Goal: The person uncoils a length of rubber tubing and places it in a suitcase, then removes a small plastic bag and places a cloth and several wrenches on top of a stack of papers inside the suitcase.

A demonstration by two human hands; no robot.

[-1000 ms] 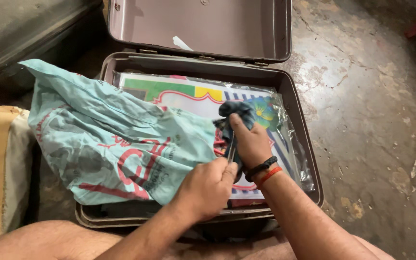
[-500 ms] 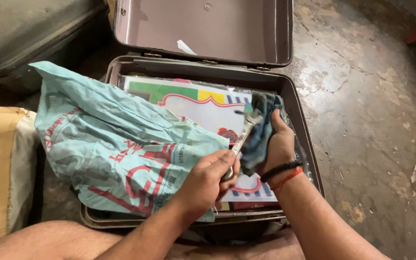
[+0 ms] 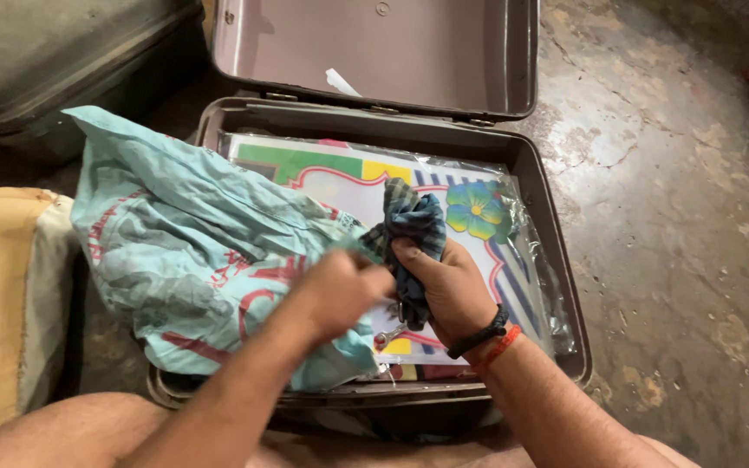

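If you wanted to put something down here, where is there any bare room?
The concrete floor right of the open suitcase is bare. Inside, only a strip of the plastic-wrapped colourful sheet shows, between the teal bag and the lid hinge. The middle is crowded: the right hand grips a dark cloth, the left hand is beside it, a metal tool below.

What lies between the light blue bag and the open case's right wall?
In the head view, the two hands: left hand, blurred, and right hand gripping a dark cloth, over a plastic-wrapped colourful sheet.

We've got the bag (image 3: pixel 192 251) on the suitcase's (image 3: pixel 556 260) left half; the plastic-wrapped sheet (image 3: pixel 340 178) lies inside, right of it.
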